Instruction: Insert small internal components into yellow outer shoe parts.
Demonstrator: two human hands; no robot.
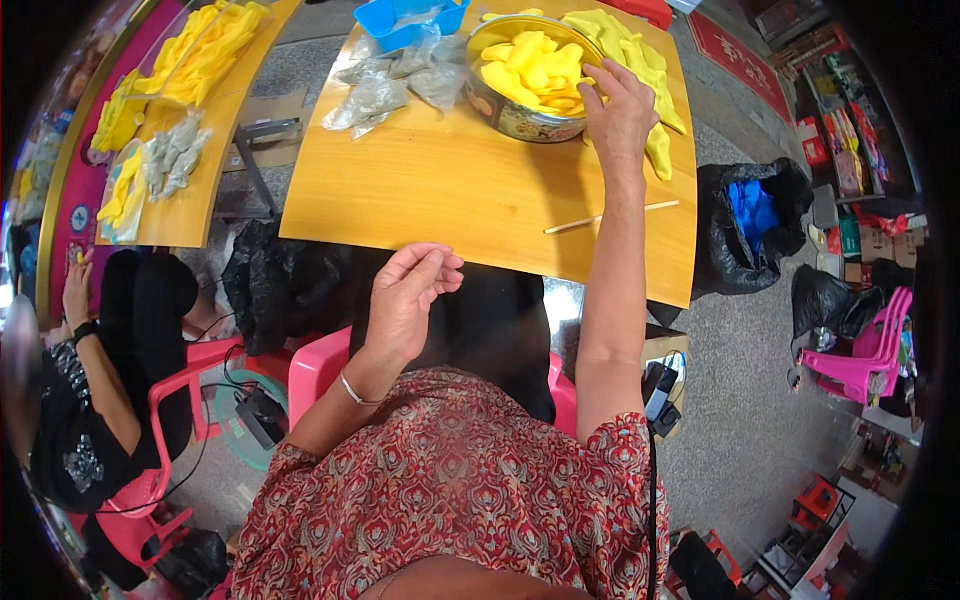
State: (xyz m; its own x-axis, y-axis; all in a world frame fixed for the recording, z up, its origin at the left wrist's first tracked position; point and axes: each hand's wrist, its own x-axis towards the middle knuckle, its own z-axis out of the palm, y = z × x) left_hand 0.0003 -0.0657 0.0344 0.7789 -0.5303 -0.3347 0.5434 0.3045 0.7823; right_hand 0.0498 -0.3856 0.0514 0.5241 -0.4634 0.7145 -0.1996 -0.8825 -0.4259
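Observation:
At the far right of the table, my right hand (pixel 622 112) is over the right rim of a round tin (pixel 530 126). The tin is heaped with soft yellow pieces (pixel 532 68), and thumb and fingertips close on one at its right edge. Their exact kind is unclear. More limp yellow pieces (pixel 655 85) lie flat beside and behind the tin, partly under my wrist. My left hand (pixel 405 295) hovers by the table's near edge, thumb against curled fingers, with nothing visible in them.
Clear bags of greyish filling (pixel 375 100) and a blue basket (pixel 410 22) sit left of the tin. A thin wooden stick (pixel 610 217) lies near the right front. A black bag (pixel 750 225) holds blue material. Another person's hand (pixel 77 290) is by the left table (pixel 195 205).

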